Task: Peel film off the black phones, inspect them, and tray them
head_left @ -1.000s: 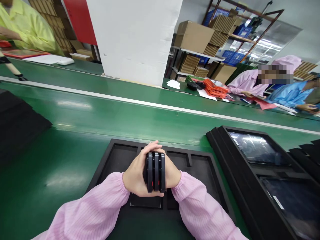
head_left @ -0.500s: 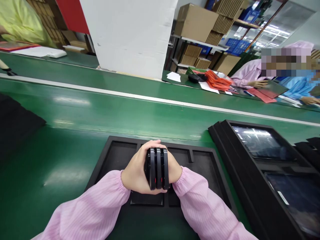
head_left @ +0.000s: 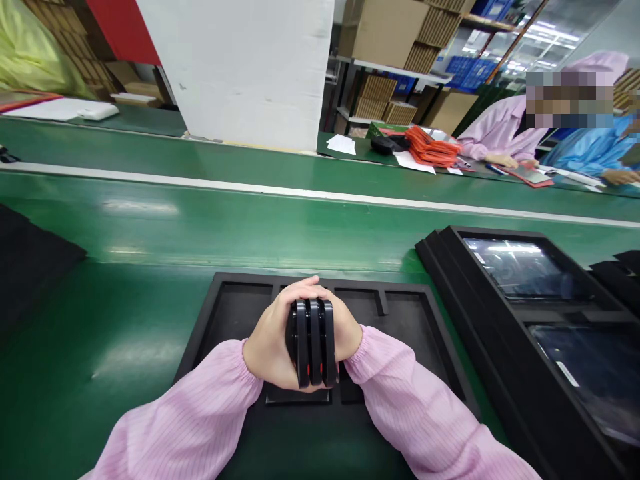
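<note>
Three slim black phone-like devices (head_left: 314,343) stand on edge, side by side, their narrow ends facing me and small red marks low on them. My left hand (head_left: 273,340) wraps round them from the left, fingers over the top and beneath. From the right, my right hand (head_left: 345,327) is closed against the same bundle; its fingers are mostly hidden. Under both hands lies a black foam tray (head_left: 245,313) with several recesses. A dark flat piece (head_left: 297,397) shows in a near recess, partly covered by my hands.
At the right, stacked black foam trays (head_left: 480,333) hold dark-screened tablets (head_left: 515,267). Black foam (head_left: 35,260) lies at the left on the green bench (head_left: 135,320). Across it are orange pouches (head_left: 433,147) and a co-worker in pink (head_left: 505,127). A white pillar (head_left: 240,73) stands behind.
My view has shifted slightly, and the held devices tip a little lower. Both hands keep their hold. Across the bench, the pink-sleeved co-worker's hands and the flat sheet have come down.
</note>
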A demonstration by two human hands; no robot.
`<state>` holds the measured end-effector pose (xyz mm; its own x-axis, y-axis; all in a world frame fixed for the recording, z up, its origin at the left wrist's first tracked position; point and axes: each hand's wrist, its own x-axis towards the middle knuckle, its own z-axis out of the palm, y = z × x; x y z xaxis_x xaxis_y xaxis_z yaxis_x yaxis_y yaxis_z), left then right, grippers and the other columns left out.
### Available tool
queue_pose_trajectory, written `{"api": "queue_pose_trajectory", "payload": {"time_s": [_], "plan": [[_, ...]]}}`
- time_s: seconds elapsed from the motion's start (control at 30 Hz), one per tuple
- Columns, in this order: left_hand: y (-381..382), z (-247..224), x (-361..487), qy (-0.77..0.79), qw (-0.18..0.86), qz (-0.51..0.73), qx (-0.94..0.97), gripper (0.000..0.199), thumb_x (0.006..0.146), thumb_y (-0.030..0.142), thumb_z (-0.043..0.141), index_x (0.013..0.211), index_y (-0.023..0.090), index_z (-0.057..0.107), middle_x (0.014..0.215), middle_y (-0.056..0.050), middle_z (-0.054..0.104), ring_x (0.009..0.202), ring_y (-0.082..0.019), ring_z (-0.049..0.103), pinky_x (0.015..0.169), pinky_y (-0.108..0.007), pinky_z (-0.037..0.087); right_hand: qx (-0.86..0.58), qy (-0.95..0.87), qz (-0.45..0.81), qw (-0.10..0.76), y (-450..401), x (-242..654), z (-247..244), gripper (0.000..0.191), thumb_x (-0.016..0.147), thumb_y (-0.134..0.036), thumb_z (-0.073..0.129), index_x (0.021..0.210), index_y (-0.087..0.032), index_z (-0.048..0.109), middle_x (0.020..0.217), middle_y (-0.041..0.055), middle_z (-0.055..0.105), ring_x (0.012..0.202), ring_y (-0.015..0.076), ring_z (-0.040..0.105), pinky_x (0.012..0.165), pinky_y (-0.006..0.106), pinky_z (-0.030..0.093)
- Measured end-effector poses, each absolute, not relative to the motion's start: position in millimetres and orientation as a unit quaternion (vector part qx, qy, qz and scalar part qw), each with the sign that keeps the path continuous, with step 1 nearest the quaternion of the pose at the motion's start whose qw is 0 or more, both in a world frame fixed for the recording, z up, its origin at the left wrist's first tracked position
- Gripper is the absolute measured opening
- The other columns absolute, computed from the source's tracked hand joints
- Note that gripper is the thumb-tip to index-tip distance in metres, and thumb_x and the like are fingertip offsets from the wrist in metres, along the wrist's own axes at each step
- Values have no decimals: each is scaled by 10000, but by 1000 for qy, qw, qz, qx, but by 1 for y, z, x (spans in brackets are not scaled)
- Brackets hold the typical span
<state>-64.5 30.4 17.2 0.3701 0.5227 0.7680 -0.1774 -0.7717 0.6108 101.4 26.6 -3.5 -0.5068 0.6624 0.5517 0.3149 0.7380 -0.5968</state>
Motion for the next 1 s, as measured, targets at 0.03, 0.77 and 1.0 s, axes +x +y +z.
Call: {"api": "queue_pose_trajectory", "payload": {"time_s": [0.03, 0.77, 1.0], "plan": [[30, 17, -64, 102, 306, 555, 767, 1058, 487, 495, 933, 1374, 222, 426, 1212, -150, 630, 1224, -386, 609, 1114, -622, 444, -273, -842, 201, 419, 25, 103, -2, 895, 654, -524, 823, 1358, -225, 359, 1267, 157, 616, 1186, 331, 641, 998, 485, 557], [33, 19, -66, 102, 302, 556, 768, 1006, 504, 463, 912, 1351, 214, 431, 1204, -152, 623, 1169, -364, 630, 1086, -618, 458, -235, -831, 279, 419, 28, 100, 9, 726, 692, -408, 825, 1267, -202, 431, 1171, 126, 579, 1122, 296, 617, 949, 467, 549], [28, 17, -68, 128, 254, 550, 786, 1019, 452, 573, 888, 1310, 240, 451, 1142, -130, 674, 1168, -396, 646, 1061, -586, 446, -217, -858, 166, 435, 28, 101, 7, 679, 724, -448, 783, 1252, -203, 432, 1075, 106, 600, 1015, 279, 637, 897, 466, 570]]}}
